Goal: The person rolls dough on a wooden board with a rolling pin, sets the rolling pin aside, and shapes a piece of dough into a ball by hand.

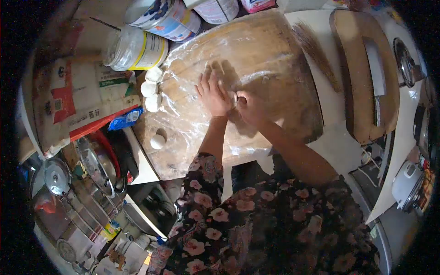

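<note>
A floured wooden board [279,59] lies in front of me. Over its middle, my left hand [213,95] is stretched out with its fingers apart. Right beside it, my right hand [247,106] is closed around the edge of a small whitish piece of dough [233,99], mostly hidden between the two hands. Three white dough balls [150,89] sit in a row at the board's left edge, beside a clear jar. Another dough ball [157,141] rests alone at the lower left of the board.
A jar with a yellow-edged label [149,50] and several tubs [176,23] line the back left. Straw bristles [316,55] lie right of the board. Farther right, a cleaver [376,68] rests on a cutting board [350,68]. A printed carton [87,91] and blue packet [125,118] are at left.
</note>
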A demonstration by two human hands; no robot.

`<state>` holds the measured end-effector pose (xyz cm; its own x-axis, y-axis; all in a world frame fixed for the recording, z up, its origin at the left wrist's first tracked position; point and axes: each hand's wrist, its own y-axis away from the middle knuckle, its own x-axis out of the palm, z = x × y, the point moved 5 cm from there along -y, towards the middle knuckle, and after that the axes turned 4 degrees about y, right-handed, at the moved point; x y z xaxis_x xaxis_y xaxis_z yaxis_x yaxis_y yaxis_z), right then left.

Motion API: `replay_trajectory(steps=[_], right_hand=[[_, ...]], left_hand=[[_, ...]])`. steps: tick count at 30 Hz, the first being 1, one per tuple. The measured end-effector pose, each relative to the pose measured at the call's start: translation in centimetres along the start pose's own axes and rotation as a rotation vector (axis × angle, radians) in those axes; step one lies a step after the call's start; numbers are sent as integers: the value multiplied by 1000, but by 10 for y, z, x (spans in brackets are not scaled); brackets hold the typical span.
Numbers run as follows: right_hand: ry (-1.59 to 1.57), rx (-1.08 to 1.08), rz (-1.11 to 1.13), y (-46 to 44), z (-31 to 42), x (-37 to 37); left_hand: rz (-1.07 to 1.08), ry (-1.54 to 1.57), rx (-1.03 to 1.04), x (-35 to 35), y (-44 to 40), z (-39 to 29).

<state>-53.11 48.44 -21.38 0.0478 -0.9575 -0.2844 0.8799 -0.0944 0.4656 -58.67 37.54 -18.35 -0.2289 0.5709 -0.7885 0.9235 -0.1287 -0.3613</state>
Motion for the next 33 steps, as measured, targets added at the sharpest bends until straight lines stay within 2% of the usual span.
replay_trajectory(steps=[1,2,4,5,6,7,8,9,10,11,12,14,15,16,18,22,23,24,25,26,28,29,31,32,33], right_hand=[[128,-174,27,-4,-1,3],[127,-183,19,-2,10,0],[359,-188,7,9,35,-6],[352,-193,4,9,32,-3],[278,-430,-181,12,32,-3],[196,-663,-361,18,32,-1],[186,-663,-352,18,23,10],[-241,-383,-55,9,3,27],[-649,-84,239,6,-15,47],[-649,-82,237,4,-10,44],[-427,-267,102,2,-1,31],[42,-605,-153,12,20,9],[110,-334,-30,7,14,3],[119,-330,-44,4,20,-5],[109,-147,-67,9,14,-10],[193,-208,21,-2,0,4],[191,-214,13,0,-2,6],[189,-394,-156,9,8,4],[182,-571,-321,18,16,3],[175,-573,-314,19,18,1],[177,-404,172,18,19,13],[172,-401,180,22,23,12],[502,-605,163,29,34,14],[507,-597,161,25,31,15],[211,-503,31,20,27,9]], left_hand=[[-50,-69,-6,0,-10,3],[-58,-68,4,1,-12,2],[14,226,-17,12,-2,10],[293,642,-344,34,19,33],[425,835,-626,15,25,16],[299,1046,-766,-2,25,2],[162,1255,-906,-10,32,-5],[158,1246,-913,-13,44,-5],[52,1293,-961,-15,52,-2],[-49,1341,-1006,-14,57,-1],[-42,1344,-1008,-5,58,-4],[-14,821,-592,-5,51,-16],[-8,828,-595,-1,43,-10],[6,584,-380,-1,22,-5],[30,81,19,-2,5,-6],[3,6,-65,3,-3,7],[109,162,-113,6,1,5],[220,312,-160,10,10,7],[325,697,-486,25,34,29],[392,1000,-838,2,34,1],[168,1367,-1029,-14,45,-3],[164,1361,-1036,-13,52,-5],[-116,1236,-941,-9,62,1],[-110,1241,-947,2,65,4],[-90,908,-660,1,58,3]])
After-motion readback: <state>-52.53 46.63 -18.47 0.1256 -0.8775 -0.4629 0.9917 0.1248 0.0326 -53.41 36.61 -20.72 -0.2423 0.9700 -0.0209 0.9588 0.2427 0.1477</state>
